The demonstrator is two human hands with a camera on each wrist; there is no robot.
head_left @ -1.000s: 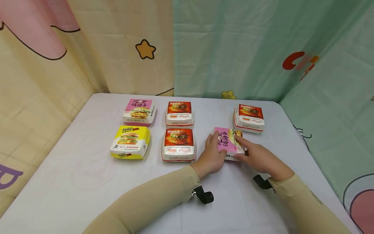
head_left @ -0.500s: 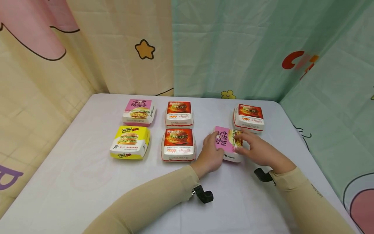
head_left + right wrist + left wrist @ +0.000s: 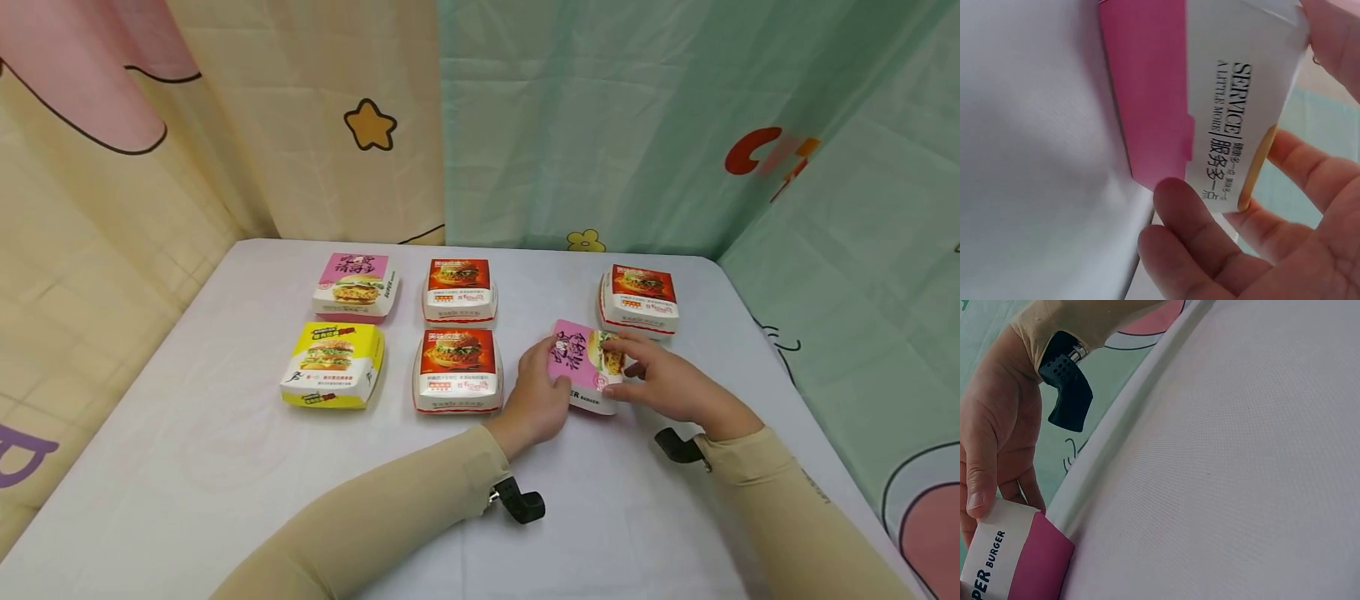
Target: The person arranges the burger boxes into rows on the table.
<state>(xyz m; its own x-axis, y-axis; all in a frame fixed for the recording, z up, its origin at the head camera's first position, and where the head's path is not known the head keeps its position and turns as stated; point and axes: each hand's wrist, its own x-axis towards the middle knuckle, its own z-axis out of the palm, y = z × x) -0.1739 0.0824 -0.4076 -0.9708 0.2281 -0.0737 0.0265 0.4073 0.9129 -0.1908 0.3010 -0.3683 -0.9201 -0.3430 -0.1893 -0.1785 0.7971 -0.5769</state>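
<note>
While the pink burger box point(image 3: 583, 367) sits on the white table point(image 3: 172, 467), fingers of the left hand point(image 3: 538, 398) grip its nine-o'clock side and those of the right hand point(image 3: 675, 383) its three-o'clock side, neither nearer; its long axis cannot be told.

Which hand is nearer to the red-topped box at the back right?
Right. The right hand is on the right side of the pink box, just in front of the red-topped box; the left hand is on the pink box's left side, farther away.
</note>
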